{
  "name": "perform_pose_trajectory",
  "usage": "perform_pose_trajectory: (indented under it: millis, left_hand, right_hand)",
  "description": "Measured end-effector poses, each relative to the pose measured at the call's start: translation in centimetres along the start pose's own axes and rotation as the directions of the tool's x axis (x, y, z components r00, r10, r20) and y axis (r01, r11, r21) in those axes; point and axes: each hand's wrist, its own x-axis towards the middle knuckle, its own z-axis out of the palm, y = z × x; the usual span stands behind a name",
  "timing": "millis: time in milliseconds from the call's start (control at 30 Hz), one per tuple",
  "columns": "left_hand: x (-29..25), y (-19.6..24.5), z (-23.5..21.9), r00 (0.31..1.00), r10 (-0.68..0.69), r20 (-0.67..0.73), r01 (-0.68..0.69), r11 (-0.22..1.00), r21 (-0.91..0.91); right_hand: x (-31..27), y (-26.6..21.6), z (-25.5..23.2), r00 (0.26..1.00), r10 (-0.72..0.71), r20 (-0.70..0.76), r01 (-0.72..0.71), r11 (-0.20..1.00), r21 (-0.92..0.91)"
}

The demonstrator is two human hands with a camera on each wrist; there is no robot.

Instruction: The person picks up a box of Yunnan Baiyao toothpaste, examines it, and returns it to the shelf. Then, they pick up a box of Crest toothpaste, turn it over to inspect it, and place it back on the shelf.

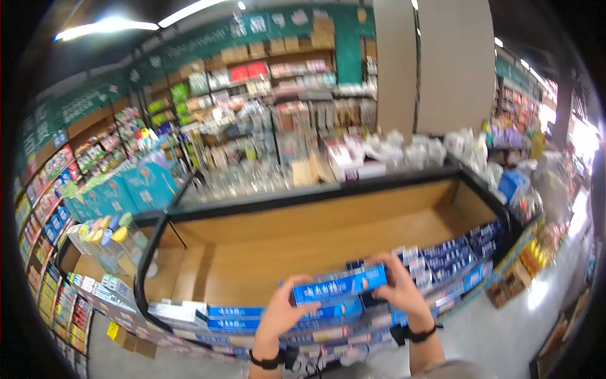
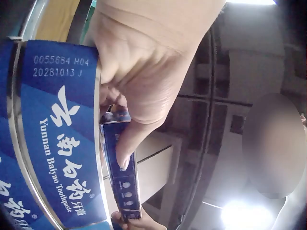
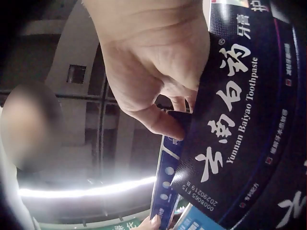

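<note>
Both hands hold a blue toothpaste box (image 1: 339,285) level above the front row of the bin. The left hand (image 1: 283,314) grips its left end and the right hand (image 1: 402,292) its right end. In the left wrist view the left hand (image 2: 144,72) has its thumb along the narrow side of the held box (image 2: 120,167), beside a large blue toothpaste box (image 2: 60,139). The right wrist view has the right hand (image 3: 148,72) pinching the held box (image 3: 167,177), partly hidden behind a dark blue box (image 3: 235,110).
Blue boxes (image 1: 237,323) lie along the bin's front left, with dark blue boxes (image 1: 447,256) stacked at the right. A wooden bin floor (image 1: 265,243) lies behind, inside a black rim (image 1: 303,196). Plastic-wrapped goods (image 1: 410,151) and stocked shelves stand beyond.
</note>
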Motion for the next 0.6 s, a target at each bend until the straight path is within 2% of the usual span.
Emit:
perform_pose_trajectory:
  millis: [100,167,267,333,600]
  left_hand:
    - [0.0,-0.2,0.1,0.999,0.048,-0.001,-0.048,0.999,-0.015]
    - [0.1,-0.2,0.1,0.998,0.067,-0.01,-0.067,0.998,-0.015]
    - [0.3,0.1,0.2,1.0,-0.021,0.001,0.021,0.996,-0.089]
    - [0.3,0.6,0.3,0.999,-0.041,0.005,0.041,0.992,-0.118]
    - [0.3,0.1,0.3,0.999,0.026,-0.03,-0.03,0.994,-0.108]
  right_hand:
    - [0.1,-0.4,0.2,0.999,0.045,-0.026,-0.045,0.999,0.0]
    - [0.3,0.8,-0.4,0.999,-0.041,0.027,0.042,0.997,-0.058]
    - [0.1,0.1,-0.5,0.997,0.081,0.017,-0.08,0.996,-0.024]
    - [0.4,0.1,-0.3,1.0,0.018,0.022,-0.017,0.999,-0.032]
    - [0.4,0.2,-0.3,0.999,0.003,0.036,-0.002,1.0,-0.021]
